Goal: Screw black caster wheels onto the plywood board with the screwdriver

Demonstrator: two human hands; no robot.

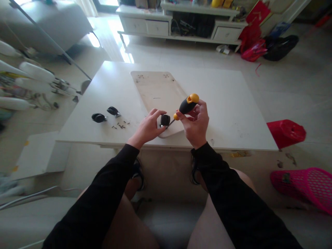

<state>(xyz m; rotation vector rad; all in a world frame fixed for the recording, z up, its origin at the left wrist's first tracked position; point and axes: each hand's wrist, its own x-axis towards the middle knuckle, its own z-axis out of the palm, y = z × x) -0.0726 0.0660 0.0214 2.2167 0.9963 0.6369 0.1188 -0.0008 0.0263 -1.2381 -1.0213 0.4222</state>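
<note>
My right hand (196,122) is wrapped round a yellow-and-black screwdriver (187,104), tilted with its shaft pointing down to the left. The tip meets the base of a black caster wheel (165,120) at the near end of a pale rectangular board (158,90). Fingers and thumb of my left hand (149,127) grip that caster from the left. Two more caster wheels (99,118) lie on the white table (220,103) to the left, with several small dark screws (120,126) beside them. A thin dark piece (156,98) rests on the board.
A red container (286,133) and a pink mesh basket (303,186) are on the floor to the right. Beyond the table stands a white cabinet (145,27), with red and black bags (280,48) at its right end. White cylindrical things (36,71) are at the left.
</note>
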